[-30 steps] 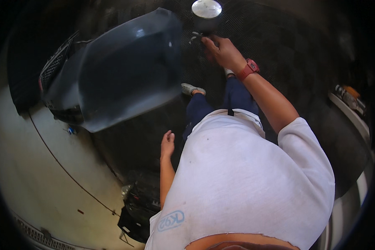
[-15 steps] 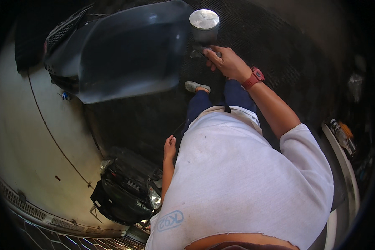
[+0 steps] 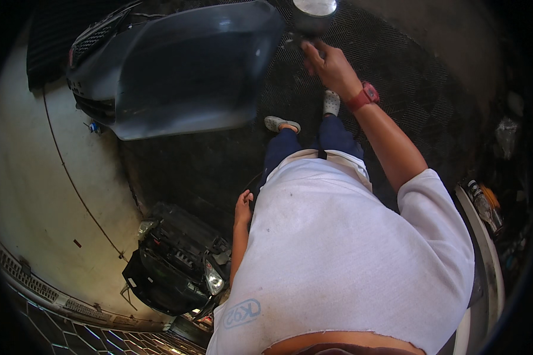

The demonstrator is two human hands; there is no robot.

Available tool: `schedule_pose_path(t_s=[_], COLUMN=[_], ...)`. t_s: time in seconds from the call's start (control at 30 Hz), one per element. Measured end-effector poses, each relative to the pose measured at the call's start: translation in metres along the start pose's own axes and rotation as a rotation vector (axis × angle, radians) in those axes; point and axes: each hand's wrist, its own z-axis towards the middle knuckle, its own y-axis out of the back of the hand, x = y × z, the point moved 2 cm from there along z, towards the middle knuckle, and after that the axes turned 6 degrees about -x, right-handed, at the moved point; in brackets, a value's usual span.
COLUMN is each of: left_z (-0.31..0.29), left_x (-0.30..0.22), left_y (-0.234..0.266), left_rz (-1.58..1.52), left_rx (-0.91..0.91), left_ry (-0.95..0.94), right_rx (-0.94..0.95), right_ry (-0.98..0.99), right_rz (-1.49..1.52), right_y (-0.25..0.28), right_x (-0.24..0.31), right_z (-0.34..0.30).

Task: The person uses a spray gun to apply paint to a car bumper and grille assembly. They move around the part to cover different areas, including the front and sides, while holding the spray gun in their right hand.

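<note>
My right hand (image 3: 337, 70), with a red watch at the wrist, is wrapped round the grip of a spray gun (image 3: 315, 8). A round cup with a silvery lid tops the gun; its front is dark and blurred. The gun is to the right of a large dark bonnet panel (image 3: 189, 74), apart from its edge. Low beside my left hip, my left hand (image 3: 243, 208) has its fingers curled in. A thin dark line runs close to them, but what they hold is hard to make out.
A dark bumper with a grille (image 3: 103, 38) adjoins the panel at far left. At lower left stands a black car front (image 3: 172, 272) with its headlamp showing, by a pale wall (image 3: 71, 219). Bottles (image 3: 484, 204) and clutter line the right side. Dark textured flooring (image 3: 397, 71) surrounds my feet.
My right hand and the spray gun have moved farther away and slightly right, so the cup now meets the picture's top edge. My right shoe has come into sight. My left hand has barely moved.
</note>
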Motion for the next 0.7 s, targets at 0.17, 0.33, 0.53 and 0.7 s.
schedule_pose_path(t_s=[0.17,0.33,0.53,0.7], left_z=[-0.001,-0.006,-0.008,-0.01], left_x=[0.003,-0.023,-0.04,-0.034], left_y=[-0.004,-0.004,0.002,0.0], left_rz=[-0.002,0.006,0.047,0.041], left_rx=[-0.014,-0.002,0.002,-0.019], left_ry=[-0.021,-0.025,-0.017,-0.011], right_rx=[0.135,0.314,0.128,0.055], right_ry=[-0.032,-0.066,-0.074,-0.046], right_rz=[0.0,0.026,0.004,0.0], right_y=[-0.005,-0.013,-0.008,0.0], right_x=[0.004,0.012,0.011,0.01], right_z=[-0.02,-0.036,-0.017,0.003])
